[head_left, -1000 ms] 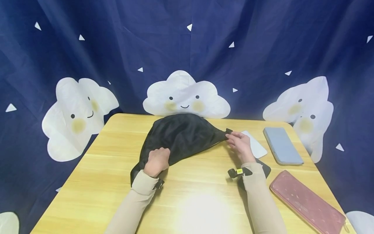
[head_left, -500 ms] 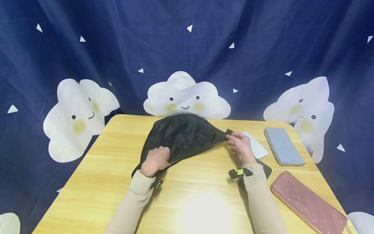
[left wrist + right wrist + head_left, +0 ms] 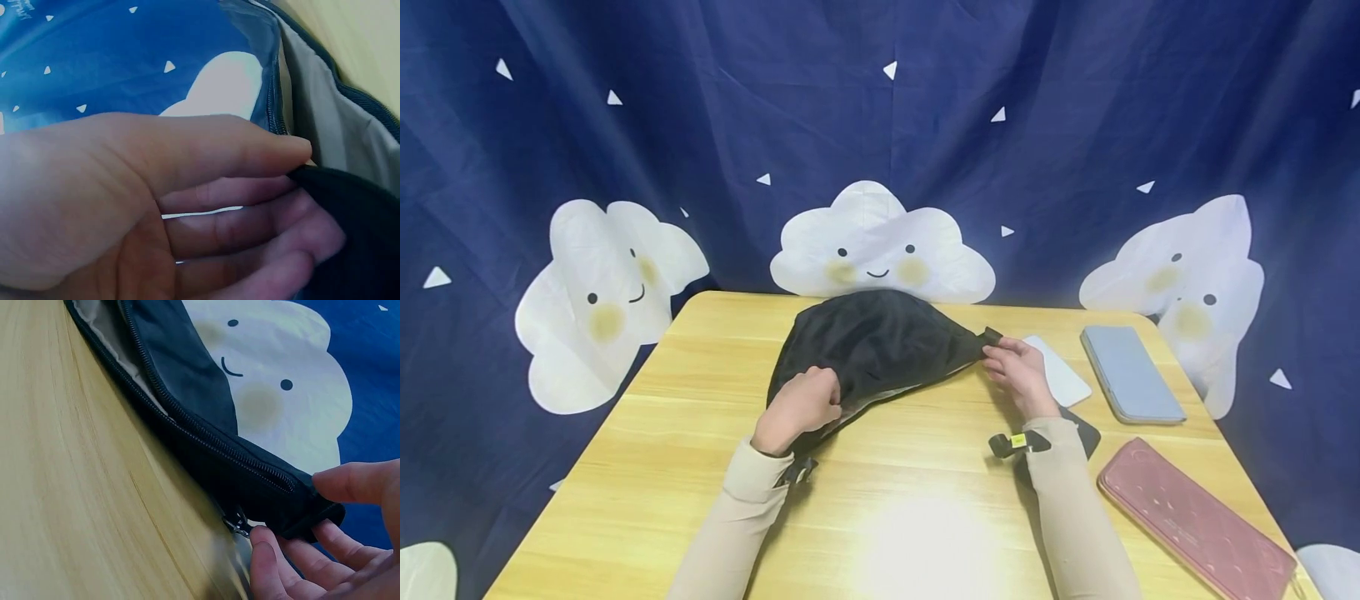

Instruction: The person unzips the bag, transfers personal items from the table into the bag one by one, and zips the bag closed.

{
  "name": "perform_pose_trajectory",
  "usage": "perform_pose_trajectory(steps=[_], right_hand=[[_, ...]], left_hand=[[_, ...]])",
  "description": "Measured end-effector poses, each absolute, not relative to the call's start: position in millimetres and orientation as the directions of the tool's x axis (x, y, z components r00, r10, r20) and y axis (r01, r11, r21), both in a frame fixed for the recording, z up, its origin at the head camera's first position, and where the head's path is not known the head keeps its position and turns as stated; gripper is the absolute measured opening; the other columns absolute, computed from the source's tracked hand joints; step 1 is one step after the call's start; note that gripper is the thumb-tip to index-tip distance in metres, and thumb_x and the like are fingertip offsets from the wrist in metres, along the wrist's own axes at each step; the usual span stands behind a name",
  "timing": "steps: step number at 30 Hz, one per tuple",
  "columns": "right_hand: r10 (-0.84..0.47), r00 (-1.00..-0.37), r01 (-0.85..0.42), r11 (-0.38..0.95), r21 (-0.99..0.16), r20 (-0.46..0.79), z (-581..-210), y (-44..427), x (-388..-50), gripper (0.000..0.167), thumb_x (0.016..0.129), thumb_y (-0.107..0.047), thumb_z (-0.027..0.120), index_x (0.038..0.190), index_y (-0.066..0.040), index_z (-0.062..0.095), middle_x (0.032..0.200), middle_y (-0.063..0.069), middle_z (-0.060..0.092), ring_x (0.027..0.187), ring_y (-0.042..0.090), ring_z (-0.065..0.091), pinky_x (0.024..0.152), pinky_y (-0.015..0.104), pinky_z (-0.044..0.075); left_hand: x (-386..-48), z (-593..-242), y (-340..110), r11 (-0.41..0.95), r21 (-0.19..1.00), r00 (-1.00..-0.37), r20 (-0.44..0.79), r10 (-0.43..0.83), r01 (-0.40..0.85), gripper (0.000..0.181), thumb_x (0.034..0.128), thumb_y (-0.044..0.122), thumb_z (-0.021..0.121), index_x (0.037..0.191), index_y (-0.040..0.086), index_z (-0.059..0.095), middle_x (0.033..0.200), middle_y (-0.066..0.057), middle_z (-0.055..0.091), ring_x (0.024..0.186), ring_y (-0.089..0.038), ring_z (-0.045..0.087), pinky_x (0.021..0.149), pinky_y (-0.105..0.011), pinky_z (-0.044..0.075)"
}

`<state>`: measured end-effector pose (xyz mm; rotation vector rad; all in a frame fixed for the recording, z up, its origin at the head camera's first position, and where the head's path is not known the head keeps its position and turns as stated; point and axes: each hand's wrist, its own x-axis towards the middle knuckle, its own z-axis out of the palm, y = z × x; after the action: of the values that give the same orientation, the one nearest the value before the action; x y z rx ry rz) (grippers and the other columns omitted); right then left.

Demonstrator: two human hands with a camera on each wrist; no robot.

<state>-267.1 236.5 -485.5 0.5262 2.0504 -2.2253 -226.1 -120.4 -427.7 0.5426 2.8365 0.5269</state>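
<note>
A black fabric crossbody bag (image 3: 880, 342), curved like a crescent, stands near the far edge of the table. Its zipper is undone, and pale grey lining (image 3: 375, 131) shows in the left wrist view. My left hand (image 3: 801, 408) pinches the bag's front edge between thumb and fingers, near its left part. My right hand (image 3: 1018, 375) holds the narrow right end, beside the end of the zipper (image 3: 250, 465) in the right wrist view. A small metal buckle (image 3: 237, 525) hangs by those fingertips. The bag's contents are hidden.
Right of my right hand lie a white flat rectangular item (image 3: 1060, 375), a light blue notebook-like case (image 3: 1131, 375) and a pink quilted zip wallet (image 3: 1195, 521). A dark flat item (image 3: 1084, 432) is partly under my right sleeve. A blue cloud-print curtain (image 3: 880, 125) hangs behind the table.
My left hand has moved slightly up, pulling the bag's front edge so the mouth parts and pale lining shows. The bag's left end is drawn up. My right hand stays put.
</note>
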Motion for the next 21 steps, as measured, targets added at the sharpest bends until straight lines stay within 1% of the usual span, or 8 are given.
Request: perform_pose_trajectory(steps=[4, 6, 9, 11, 13, 16, 19, 21], right_hand=[[0.173, -0.943, 0.27, -0.097, -0.958, -0.283, -486.5, 235.8, -267.0, 0.06, 0.098, -0.008, 0.064, 0.148, 0.006, 0.035, 0.103, -0.004, 0.062, 0.08, 0.003, 0.072, 0.084, 0.022, 0.059], [0.171, -0.945, 0.265, -0.093, -0.96, -0.277, -487.6, 235.3, -267.3, 0.061, 0.099, -0.006, 0.062, 0.151, 0.006, 0.033, 0.11, 0.0, 0.061, 0.083, 0.003, 0.072, 0.088, 0.022, 0.059], [0.173, -0.948, 0.255, -0.081, -0.964, -0.265, -489.9, 234.2, -268.5, 0.062, 0.099, -0.003, 0.061, 0.154, 0.006, 0.033, 0.128, 0.011, 0.059, 0.087, 0.004, 0.072, 0.093, 0.023, 0.058], [0.166, -0.954, 0.243, -0.065, -0.968, -0.251, -491.2, 233.8, -269.1, 0.064, 0.099, -0.003, 0.059, 0.156, 0.007, 0.031, 0.142, 0.022, 0.052, 0.091, 0.004, 0.07, 0.094, 0.022, 0.057], [0.159, -0.958, 0.233, -0.049, -0.971, -0.238, -492.1, 233.3, -269.9, 0.063, 0.1, -0.003, 0.058, 0.156, 0.007, 0.032, 0.151, 0.027, 0.046, 0.094, 0.003, 0.068, 0.094, 0.021, 0.056], [0.123, -0.968, 0.215, -0.029, -0.976, -0.217, -492.4, 233.2, -270.2, 0.061, 0.101, -0.003, 0.054, 0.157, 0.007, 0.031, 0.156, 0.03, 0.042, 0.098, 0.002, 0.066, 0.099, 0.023, 0.055], [0.09, -0.976, 0.196, -0.026, -0.98, -0.198, -492.2, 232.7, -270.3, 0.061, 0.102, -0.002, 0.053, 0.157, 0.007, 0.03, 0.156, 0.03, 0.041, 0.102, 0.002, 0.066, 0.106, 0.029, 0.052], [0.072, -0.979, 0.188, -0.029, -0.982, -0.19, -492.1, 232.1, -270.9, 0.063, 0.102, -0.002, 0.053, 0.159, 0.006, 0.026, 0.158, 0.03, 0.039, 0.109, 0.007, 0.066, 0.111, 0.034, 0.049]], left_hand=[[-224.4, -421.3, -120.6, 0.855, 0.396, -0.903, -0.123, 0.411, 0.335, 0.049, 0.0841, 0.004, 0.07, 0.052, 0.019, 0.036, 0.052, 0.01, 0.022, 0.049, -0.008, 0.02, 0.047, -0.025, 0.019], [-223.8, -418.0, -120.9, 0.846, 0.406, -0.898, -0.117, 0.424, 0.346, 0.046, 0.0847, 0.006, 0.07, 0.053, 0.019, 0.039, 0.052, 0.01, 0.025, 0.048, -0.008, 0.023, 0.048, -0.025, 0.021], [-222.2, -412.9, -121.1, 0.828, 0.428, -0.892, -0.099, 0.442, 0.363, 0.038, 0.0847, 0.008, 0.069, 0.055, 0.019, 0.049, 0.052, 0.01, 0.034, 0.048, -0.008, 0.03, 0.049, -0.025, 0.027], [-221.3, -409.3, -120.8, 0.814, 0.445, -0.888, -0.081, 0.452, 0.374, 0.03, 0.0854, 0.009, 0.069, 0.059, 0.018, 0.059, 0.053, 0.01, 0.043, 0.049, -0.009, 0.039, 0.051, -0.025, 0.034], [-220.3, -406.1, -120.6, 0.803, 0.457, -0.888, -0.058, 0.456, 0.383, 0.021, 0.0861, 0.011, 0.07, 0.066, 0.017, 0.067, 0.058, 0.009, 0.054, 0.052, -0.01, 0.048, 0.055, -0.027, 0.041], [-219.1, -402.9, -120.6, 0.792, 0.466, -0.89, -0.02, 0.456, 0.396, 0.014, 0.0867, 0.012, 0.07, 0.074, 0.015, 0.072, 0.063, 0.008, 0.062, 0.057, -0.011, 0.055, 0.06, -0.028, 0.046], [-217.2, -400.2, -120.9, 0.788, 0.468, -0.894, 0.013, 0.447, 0.4, 0.012, 0.0864, 0.012, 0.07, 0.075, 0.015, 0.073, 0.063, 0.009, 0.063, 0.058, -0.01, 0.056, 0.062, -0.028, 0.047], [-215.9, -398.5, -121.3, 0.787, 0.47, -0.898, 0.029, 0.438, 0.399, 0.013, 0.0864, 0.013, 0.07, 0.073, 0.015, 0.072, 0.062, 0.009, 0.062, 0.059, -0.009, 0.055, 0.062, -0.028, 0.047]])
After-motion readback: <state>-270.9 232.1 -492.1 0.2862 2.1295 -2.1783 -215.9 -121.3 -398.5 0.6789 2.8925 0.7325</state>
